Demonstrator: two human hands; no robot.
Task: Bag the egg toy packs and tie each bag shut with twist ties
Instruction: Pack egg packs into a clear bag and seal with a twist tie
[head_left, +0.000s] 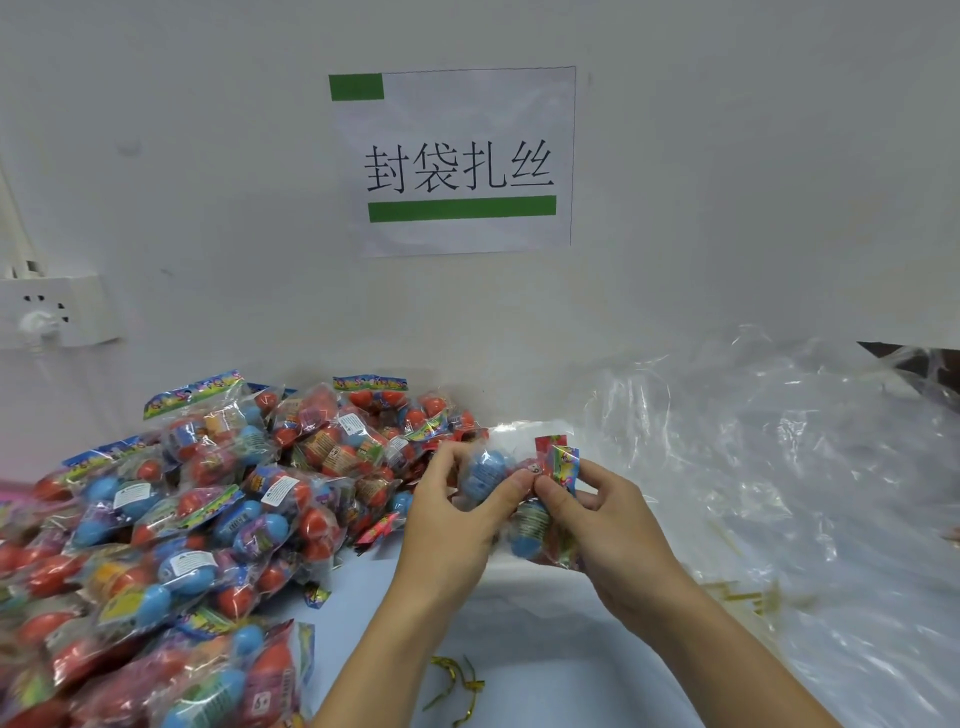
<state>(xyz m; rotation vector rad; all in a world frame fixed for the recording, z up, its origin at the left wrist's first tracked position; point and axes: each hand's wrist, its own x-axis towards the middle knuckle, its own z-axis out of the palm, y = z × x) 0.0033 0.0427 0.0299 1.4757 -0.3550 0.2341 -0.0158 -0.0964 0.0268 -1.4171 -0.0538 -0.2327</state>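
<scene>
An egg toy pack (524, 499) with blue eggs and a colourful header card is held in the air above the table, between both hands, inside a clear bag. My left hand (457, 514) grips its left side, fingers curled round a blue egg. My right hand (602, 525) pinches the header end with thumb and fingers. A big heap of egg toy packs (197, 509) with red and blue eggs covers the table's left half. Gold twist ties (457, 686) lie near the front edge, between my forearms.
A pile of clear plastic bags (789, 467) fills the right side, with more gold twist ties (743, 592) lying under them. A paper sign (457, 161) hangs on the white wall behind. A wall socket (47, 312) sits at the left.
</scene>
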